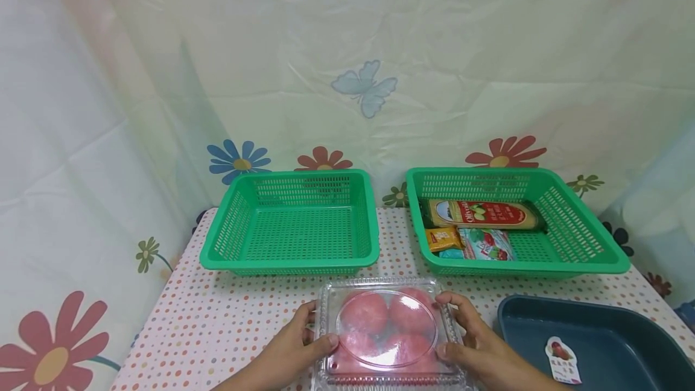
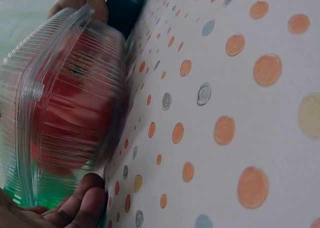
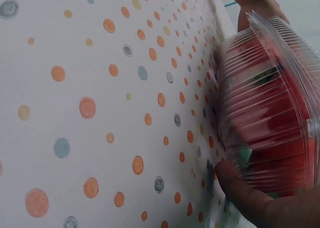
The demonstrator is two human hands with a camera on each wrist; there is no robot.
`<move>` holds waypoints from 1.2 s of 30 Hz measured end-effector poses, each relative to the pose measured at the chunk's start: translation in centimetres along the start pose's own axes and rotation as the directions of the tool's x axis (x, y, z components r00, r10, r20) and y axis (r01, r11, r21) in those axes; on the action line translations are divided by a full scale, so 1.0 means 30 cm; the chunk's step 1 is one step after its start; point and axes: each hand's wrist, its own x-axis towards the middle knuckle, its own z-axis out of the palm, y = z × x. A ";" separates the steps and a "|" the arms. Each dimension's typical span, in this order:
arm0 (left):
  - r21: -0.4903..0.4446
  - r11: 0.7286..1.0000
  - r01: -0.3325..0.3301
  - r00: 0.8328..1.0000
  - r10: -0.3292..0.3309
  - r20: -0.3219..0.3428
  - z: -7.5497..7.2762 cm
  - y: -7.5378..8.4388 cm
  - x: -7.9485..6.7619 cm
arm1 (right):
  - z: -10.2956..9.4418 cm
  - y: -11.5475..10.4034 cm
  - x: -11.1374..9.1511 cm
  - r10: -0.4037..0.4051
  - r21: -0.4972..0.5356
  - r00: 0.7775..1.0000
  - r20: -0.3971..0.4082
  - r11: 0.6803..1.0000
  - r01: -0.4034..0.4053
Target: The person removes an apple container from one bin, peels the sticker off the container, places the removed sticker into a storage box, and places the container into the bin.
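A clear plastic clamshell box (image 1: 387, 336) of several round red tomatoes (image 1: 365, 314) is at the front middle of the table in the head view, its lid down. My left hand (image 1: 295, 343) grips the box's left side, thumb over the lid's edge. On the opposite side my right hand (image 1: 478, 343) holds it, thumb also at the lid's edge. Both wrist views show the ribbed box wall, with the tomatoes (image 2: 75, 108) red behind it. Fingers of the left hand (image 2: 75, 208) curl low against the box, close over the tabletop, as do those of the right hand (image 3: 265, 203).
Behind the box on the left stands a green basket (image 1: 290, 263) with nothing in it. Another green basket (image 1: 521, 267) at the right holds an Olivoilà pack (image 1: 483, 214), an orange packet (image 1: 444, 239) and a colourful packet (image 1: 488, 245). A dark blue tub (image 1: 602, 324) sits front right.
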 end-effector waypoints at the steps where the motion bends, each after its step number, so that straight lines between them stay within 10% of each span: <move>1: 0.001 1.000 -0.001 1.000 0.001 0.002 0.000 -0.001 0.000 | -0.001 0.001 0.000 -0.005 -0.008 1.000 -0.004 1.000 0.005; 13: 0.028 1.000 0.006 1.000 -0.006 0.008 0.001 -0.010 0.002 | 0.002 0.001 -0.001 0.056 -0.031 0.996 -0.074 0.998 -0.058; 17: 0.029 0.999 0.045 0.988 -0.040 -0.146 -0.021 -0.017 0.008 | 0.003 -0.001 0.001 0.096 -0.014 0.989 -0.111 0.995 -0.098; 19: 0.022 0.999 0.048 0.946 -0.038 -0.321 -0.050 -0.023 0.017 | 0.003 0.000 0.004 0.100 0.000 0.989 -0.112 0.995 -0.100; 24: 0.044 0.998 0.043 0.736 -0.002 -0.677 -0.159 -0.036 0.032 | 0.007 0.002 0.008 0.081 0.006 0.992 -0.100 0.997 -0.080; 28: -0.099 0.995 0.026 0.659 -0.091 -0.746 -0.246 -0.037 0.024 | 0.010 0.001 0.007 0.060 -0.008 0.994 -0.097 0.998 -0.061; 33: -0.356 0.934 -0.032 0.718 -0.227 -0.659 -0.399 -0.028 0.006 | 0.012 0.001 0.009 0.047 0.004 0.995 -0.090 0.999 -0.047; 36: -0.324 0.946 0.016 0.758 -0.223 -0.613 -0.497 -0.024 -0.014 | 0.013 0.006 0.012 0.021 0.012 0.997 -0.075 1.000 -0.020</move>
